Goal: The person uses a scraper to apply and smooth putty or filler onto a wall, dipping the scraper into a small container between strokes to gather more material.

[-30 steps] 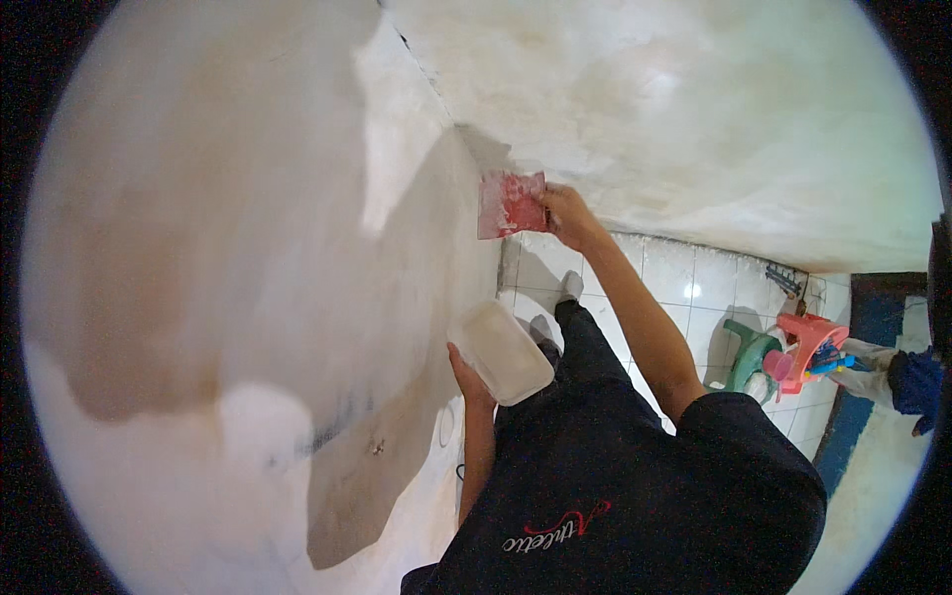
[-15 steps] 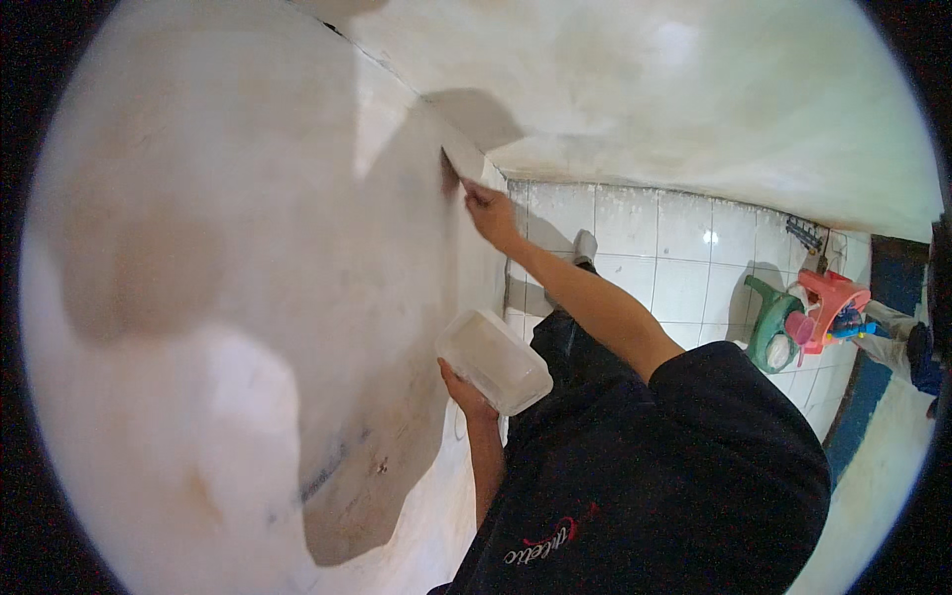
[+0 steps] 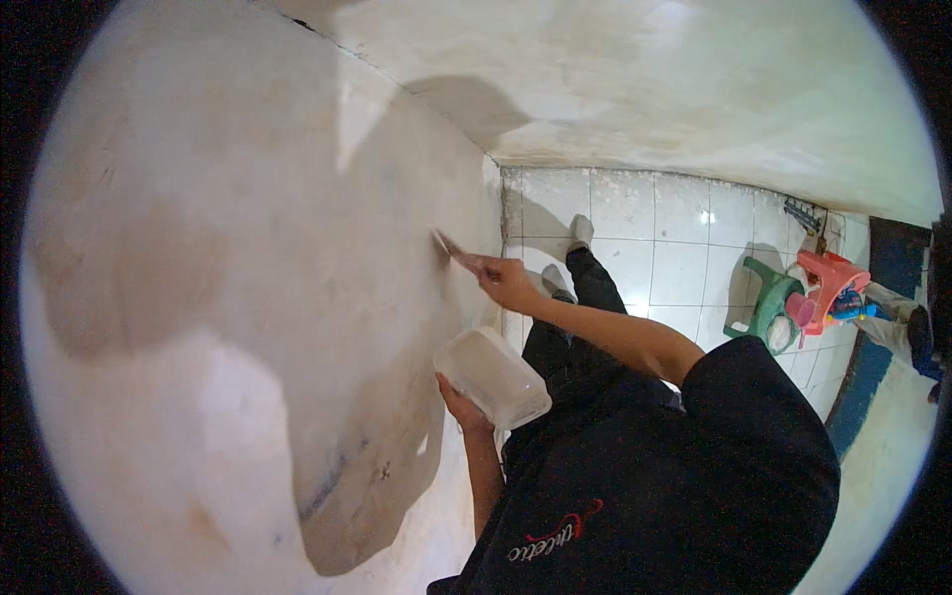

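Observation:
My right hand [image 3: 508, 285] is closed round the handle of a putty knife [image 3: 452, 247]. The knife's thin blade is tilted, with its edge at the plastered wall [image 3: 228, 238]; whether it presses on the wall I cannot tell. Below it, my left hand [image 3: 464, 407] grips a whitish plastic tub [image 3: 493, 375] from beneath and along its side. The tub is held tilted close to my body, and its inside cannot be made out clearly. My shadow falls over much of the wall around the knife.
A second wall [image 3: 635, 89] meets the first at a corner with a dark crack. White floor tiles [image 3: 679, 273] lie beneath my legs. To the right stand a green stool [image 3: 769, 309] and a pinkish-red stool [image 3: 829, 273], with a pink cup [image 3: 799, 306] between them.
My right hand and the putty knife have moved down the picture, nearer the tub. My left hand still holds the tub in nearly the same place. More of my leg shows on the tiles.

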Action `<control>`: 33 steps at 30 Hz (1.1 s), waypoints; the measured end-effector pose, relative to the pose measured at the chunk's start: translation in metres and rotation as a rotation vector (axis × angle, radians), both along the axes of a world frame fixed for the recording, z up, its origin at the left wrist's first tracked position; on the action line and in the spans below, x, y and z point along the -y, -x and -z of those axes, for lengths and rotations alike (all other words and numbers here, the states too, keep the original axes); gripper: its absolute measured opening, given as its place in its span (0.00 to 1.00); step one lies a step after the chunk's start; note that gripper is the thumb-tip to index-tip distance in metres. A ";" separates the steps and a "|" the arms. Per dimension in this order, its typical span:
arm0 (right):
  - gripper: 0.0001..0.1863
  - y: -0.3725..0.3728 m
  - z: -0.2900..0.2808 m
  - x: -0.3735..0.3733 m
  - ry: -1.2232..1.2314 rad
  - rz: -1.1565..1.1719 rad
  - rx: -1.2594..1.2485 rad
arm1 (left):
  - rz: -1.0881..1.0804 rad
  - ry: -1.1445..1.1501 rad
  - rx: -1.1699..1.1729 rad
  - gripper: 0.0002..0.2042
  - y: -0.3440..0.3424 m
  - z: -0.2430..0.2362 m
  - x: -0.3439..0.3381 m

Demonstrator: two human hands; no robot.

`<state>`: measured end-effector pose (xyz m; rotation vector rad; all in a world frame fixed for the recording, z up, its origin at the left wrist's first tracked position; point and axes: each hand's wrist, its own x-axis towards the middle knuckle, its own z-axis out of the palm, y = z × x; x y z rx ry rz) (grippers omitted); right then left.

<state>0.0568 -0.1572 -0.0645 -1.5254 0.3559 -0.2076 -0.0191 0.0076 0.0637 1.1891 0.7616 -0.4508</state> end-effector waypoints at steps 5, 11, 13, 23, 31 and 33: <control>0.08 -0.043 0.046 0.046 -0.666 -0.039 -0.311 | -0.007 0.003 0.052 0.30 0.003 0.007 -0.004; 0.08 -0.159 0.023 0.071 -0.362 -0.175 -0.224 | -0.027 0.070 0.041 0.30 0.002 0.018 -0.006; 0.08 -0.190 0.008 0.081 -0.455 -0.063 -0.276 | -0.009 0.077 0.053 0.30 0.003 0.026 -0.006; 0.09 -0.163 -0.100 0.144 0.082 0.047 -0.195 | -0.052 0.083 0.018 0.31 0.000 0.028 0.002; 0.21 -0.117 0.037 0.027 0.250 0.361 0.069 | -0.043 -0.017 0.064 0.31 -0.005 -0.002 0.019; 0.23 -0.097 0.039 0.006 0.202 0.345 0.116 | -0.039 -0.018 0.081 0.31 -0.004 0.000 0.015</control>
